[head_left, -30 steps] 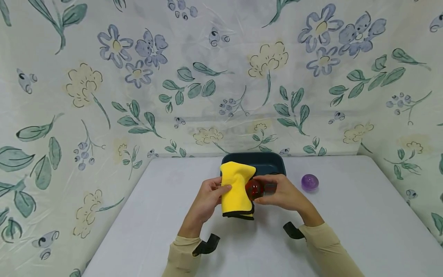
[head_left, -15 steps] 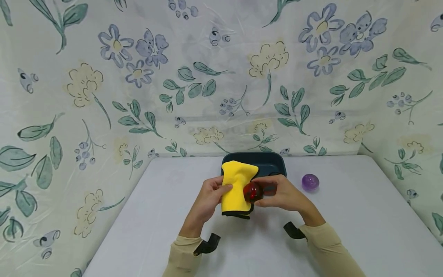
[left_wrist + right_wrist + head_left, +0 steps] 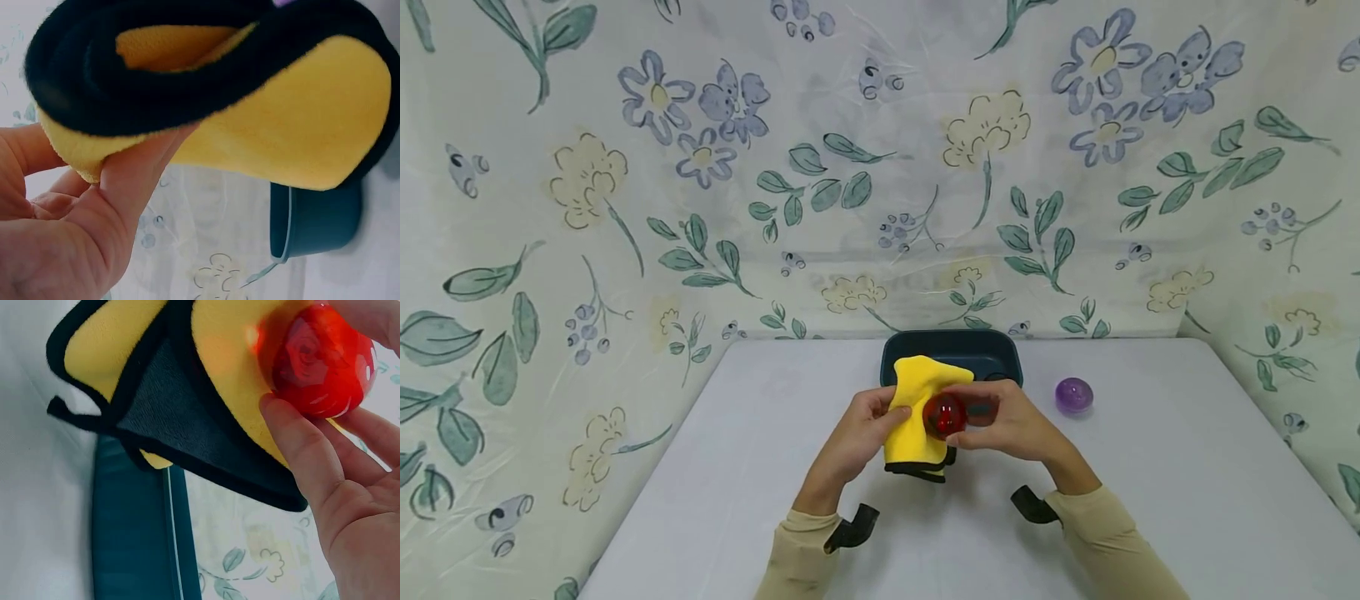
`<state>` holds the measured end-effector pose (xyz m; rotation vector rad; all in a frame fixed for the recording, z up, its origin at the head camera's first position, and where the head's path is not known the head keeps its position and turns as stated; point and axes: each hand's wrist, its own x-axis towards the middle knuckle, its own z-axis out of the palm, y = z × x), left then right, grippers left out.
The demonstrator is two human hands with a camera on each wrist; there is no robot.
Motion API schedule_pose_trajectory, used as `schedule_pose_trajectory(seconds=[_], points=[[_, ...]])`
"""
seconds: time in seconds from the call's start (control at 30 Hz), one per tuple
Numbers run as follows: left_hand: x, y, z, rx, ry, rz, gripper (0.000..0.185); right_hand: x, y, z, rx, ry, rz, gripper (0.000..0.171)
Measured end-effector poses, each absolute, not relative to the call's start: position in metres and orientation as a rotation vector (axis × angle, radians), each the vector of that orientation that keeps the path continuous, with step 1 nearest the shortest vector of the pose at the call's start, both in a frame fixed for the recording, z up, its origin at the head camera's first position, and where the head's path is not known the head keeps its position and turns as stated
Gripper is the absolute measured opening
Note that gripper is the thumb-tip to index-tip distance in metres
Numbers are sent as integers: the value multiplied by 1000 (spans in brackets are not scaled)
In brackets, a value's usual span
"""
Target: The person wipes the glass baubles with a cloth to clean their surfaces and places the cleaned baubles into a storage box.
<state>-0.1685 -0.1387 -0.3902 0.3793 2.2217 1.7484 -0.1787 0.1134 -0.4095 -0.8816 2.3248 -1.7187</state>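
Note:
My left hand [image 3: 859, 433] pinches a folded yellow cloth [image 3: 910, 433] with black edging, thumb on the near face. In the left wrist view the cloth [image 3: 294, 119] shows its rolled layers and dark border. My right hand [image 3: 1011, 421] holds a clear red ball [image 3: 945, 415] between thumb and fingers, against the cloth's right side. The right wrist view shows the red ball [image 3: 322, 365] touching the yellow face, with a dark grey underside of the cloth [image 3: 181, 406] turned out below.
A dark teal tray [image 3: 951, 340] stands behind the hands at the table's back edge; a dark round shape inside is partly hidden. A purple ball [image 3: 1074, 396] lies on the white table [image 3: 737, 467] to the right. A floral curtain [image 3: 880, 167] hangs behind.
Both hands stay close together. The cloth has shifted slightly right and its top corner has spread toward the right hand. The red ball has moved a little left, further over the cloth.

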Motion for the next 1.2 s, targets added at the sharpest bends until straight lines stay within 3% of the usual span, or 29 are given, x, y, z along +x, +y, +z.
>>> schedule_pose_trajectory(seconds=[0.83, 1.2], points=[[-160, -128, -385, 390, 2255, 1697, 36, -189, 121, -416, -728, 2456, -1834, 57], [-157, -127, -381, 380, 2269, 1718, 36, -189, 123, -417, -762, 2407, -1787, 67]])
